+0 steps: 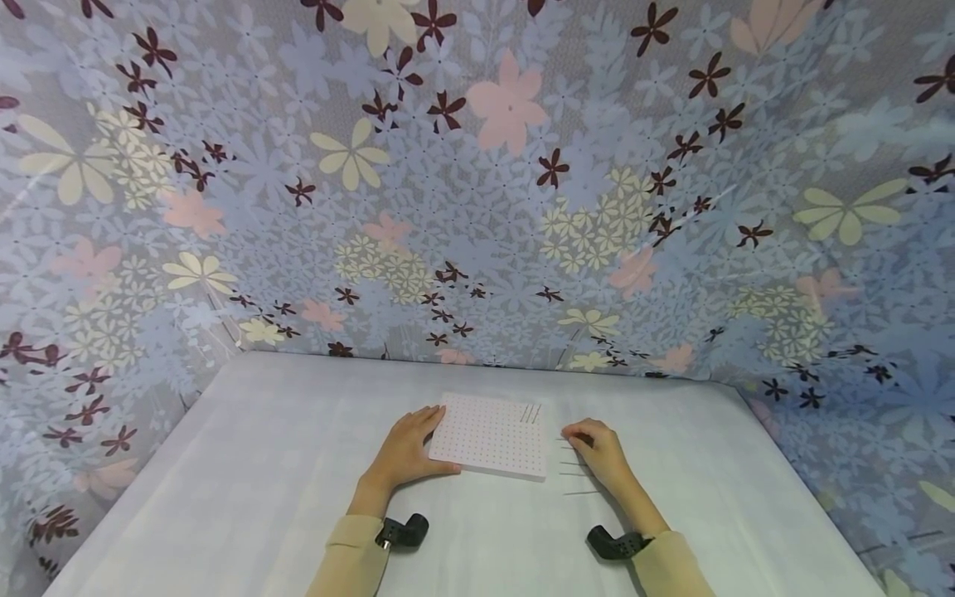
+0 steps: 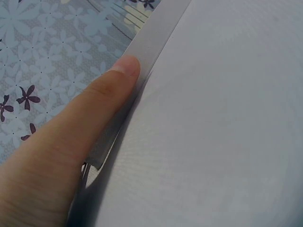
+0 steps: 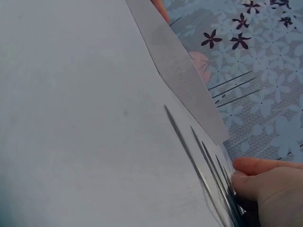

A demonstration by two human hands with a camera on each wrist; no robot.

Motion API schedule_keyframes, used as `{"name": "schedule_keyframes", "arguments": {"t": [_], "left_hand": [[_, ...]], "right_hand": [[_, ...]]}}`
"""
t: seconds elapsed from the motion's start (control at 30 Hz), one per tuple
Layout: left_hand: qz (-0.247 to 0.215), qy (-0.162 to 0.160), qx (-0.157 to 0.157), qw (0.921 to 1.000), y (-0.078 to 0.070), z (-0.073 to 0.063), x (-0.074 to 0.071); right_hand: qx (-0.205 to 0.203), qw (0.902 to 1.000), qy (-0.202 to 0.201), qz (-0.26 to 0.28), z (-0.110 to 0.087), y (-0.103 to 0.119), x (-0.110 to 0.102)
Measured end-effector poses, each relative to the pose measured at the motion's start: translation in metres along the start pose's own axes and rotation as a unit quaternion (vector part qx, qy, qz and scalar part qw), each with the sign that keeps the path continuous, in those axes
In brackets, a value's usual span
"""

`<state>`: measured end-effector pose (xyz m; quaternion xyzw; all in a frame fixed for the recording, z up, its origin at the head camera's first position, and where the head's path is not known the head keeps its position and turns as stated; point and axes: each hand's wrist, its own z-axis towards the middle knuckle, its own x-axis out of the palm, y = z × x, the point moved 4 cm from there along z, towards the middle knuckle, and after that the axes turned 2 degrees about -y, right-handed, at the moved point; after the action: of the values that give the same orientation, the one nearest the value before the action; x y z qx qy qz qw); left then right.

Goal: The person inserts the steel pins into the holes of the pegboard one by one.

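White dotted board [image 1: 485, 439] flat on the table [image 1: 298, 464], between the two hands and somewhat nearer the left. Hands well apart.

Left hand [image 1: 406, 448]: spread round the board's near left corner, fingers at the left side, thumb extended along the near side. Left wrist view: thumb lies straight against the board's side face.

Right hand [image 1: 600, 448]: to the right of the board, not touching it. Thumb and forefinger close together at the far end of a row of loose needles [image 3: 186, 147]; cannot tell whether one is pinched. These needles lie on the table roughly side by side, pointed ends toward the board.

Standing needles [image 1: 530, 413]: three, sticking up from the board near its far right corner.

Other: flowered cloth [image 1: 448, 207] behind the table; black camera [image 1: 406, 531] at the left wrist.
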<state>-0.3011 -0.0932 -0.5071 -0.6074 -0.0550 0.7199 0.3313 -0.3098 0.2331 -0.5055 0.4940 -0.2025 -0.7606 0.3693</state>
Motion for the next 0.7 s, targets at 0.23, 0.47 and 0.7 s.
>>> {"name": "schedule_keyframes", "arguments": {"t": [0.23, 0.47, 0.7], "left_hand": [[-0.002, 0.009, -0.002, 1.0000, -0.0004, -0.0003, -0.0011], [0.000, 0.008, 0.004, 1.0000, 0.0002, 0.0000, -0.0022], [0.004, -0.002, 0.018, 0.9998, 0.0013, 0.0009, -0.0011]], "right_hand": [[-0.038, 0.9989, -0.002, 0.029, 0.0003, -0.0003, 0.0015], [-0.040, 0.9991, -0.011, 0.010, 0.0029, 0.0017, -0.0004], [-0.011, 0.9992, -0.033, 0.021, 0.0046, 0.0007, -0.0029]]}}
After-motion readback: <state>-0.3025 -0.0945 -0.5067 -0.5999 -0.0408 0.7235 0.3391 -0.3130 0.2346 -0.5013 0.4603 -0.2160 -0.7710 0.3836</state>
